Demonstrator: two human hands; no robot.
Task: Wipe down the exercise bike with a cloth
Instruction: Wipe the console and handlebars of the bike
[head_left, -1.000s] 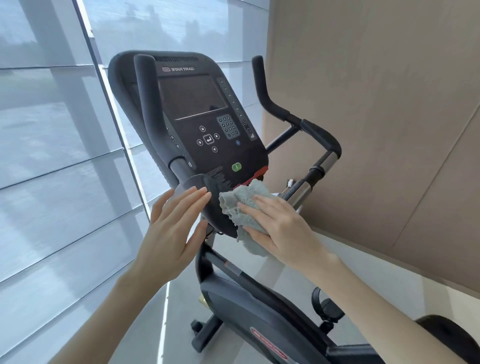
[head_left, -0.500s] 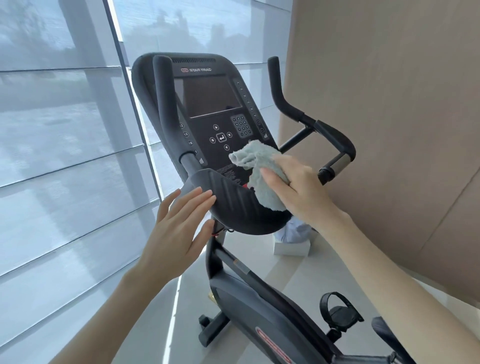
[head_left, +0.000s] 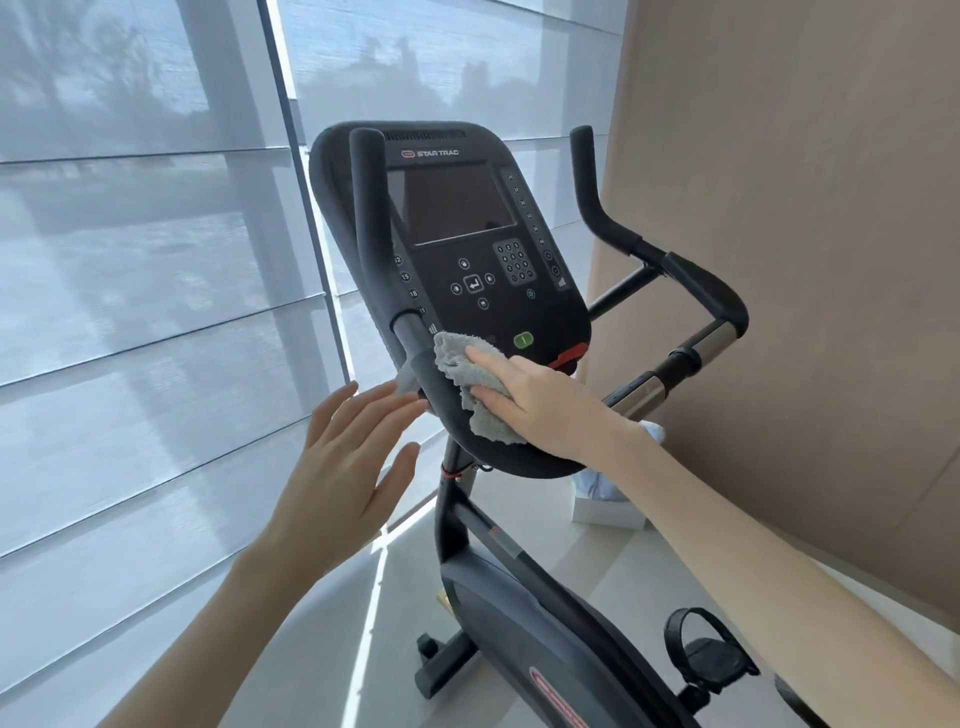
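Note:
A black exercise bike (head_left: 524, 639) stands in front of me, its console (head_left: 467, 218) with a dark screen and keypad tilted toward me. My right hand (head_left: 540, 400) presses a crumpled grey cloth (head_left: 467, 379) flat against the console's lower lip, just below the buttons. Part of the cloth is hidden under my palm. My left hand (head_left: 348, 473) is open with fingers spread, its fingertips at or close to the lip's left edge, near the base of the left handlebar (head_left: 371, 234). The right handlebar (head_left: 670, 270) curves up behind my right wrist.
A window wall with sheer blinds (head_left: 156, 312) fills the left. A tan panelled wall (head_left: 805, 260) closes the right. A small white box with something light blue on it (head_left: 608, 499) sits on the floor behind the bike. A pedal with a strap (head_left: 711, 660) juts out low right.
My right hand has slid the cloth leftward and down along the console's lower lip, toward the left handlebar base. My left hand stays open beside the lip. The view has shifted left.

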